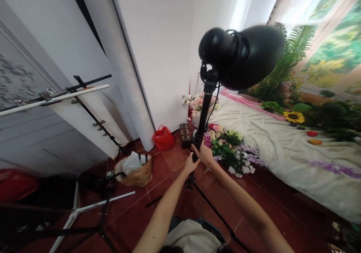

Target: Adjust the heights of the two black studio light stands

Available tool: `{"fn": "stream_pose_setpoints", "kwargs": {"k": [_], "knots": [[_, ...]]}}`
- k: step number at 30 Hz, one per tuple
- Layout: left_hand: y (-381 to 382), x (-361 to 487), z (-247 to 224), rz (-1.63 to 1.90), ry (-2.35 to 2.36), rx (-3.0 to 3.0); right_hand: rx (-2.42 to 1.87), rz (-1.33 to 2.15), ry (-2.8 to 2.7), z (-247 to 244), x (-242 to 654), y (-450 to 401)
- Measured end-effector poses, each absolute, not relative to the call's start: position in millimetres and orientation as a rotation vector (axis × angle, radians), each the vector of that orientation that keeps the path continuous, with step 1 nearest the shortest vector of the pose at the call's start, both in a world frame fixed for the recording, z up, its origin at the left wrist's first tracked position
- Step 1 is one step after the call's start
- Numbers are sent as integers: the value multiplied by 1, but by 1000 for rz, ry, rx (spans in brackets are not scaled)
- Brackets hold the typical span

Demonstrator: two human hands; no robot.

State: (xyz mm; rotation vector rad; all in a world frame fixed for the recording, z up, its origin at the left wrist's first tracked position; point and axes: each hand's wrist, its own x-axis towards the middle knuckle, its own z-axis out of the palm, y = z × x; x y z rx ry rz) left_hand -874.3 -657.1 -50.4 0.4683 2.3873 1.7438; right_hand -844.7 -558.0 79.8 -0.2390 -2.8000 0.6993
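Observation:
A black light stand (204, 113) rises in front of me, with a studio light (248, 55) in a wide black reflector on top, facing right. My left hand (191, 163) is wrapped round the pole. Just above it my right hand (203, 153) grips the same pole near a clamp joint. A cable hangs beside the upper pole. The stand's legs (217, 211) spread over the red tile floor. Parts of the fingers are hidden behind the pole.
On the right, a bed with a cream blanket (282, 147) holds a sunflower (293, 116) and greenery. A flower bunch (225, 147) lies beside it. Leftward are a red bag (163, 138), a small chest (185, 135), a tan bag (138, 172) and a backdrop stand (93, 113).

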Motion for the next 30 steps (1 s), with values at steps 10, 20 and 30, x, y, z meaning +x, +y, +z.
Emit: {"fn": "stream_pose_setpoints", "kwargs": {"k": [10,20,30], "knots": [[-656,-883,-79,1804,2335,671,-69,743,-2641,-4,-842,-561],[-654,-887,-92,1817,2373,694,109,733,-2631,-19,-848,-551],[-651,-880,-81,1831,2393,554,305,941,-2583,-23,-830,-519]]}}
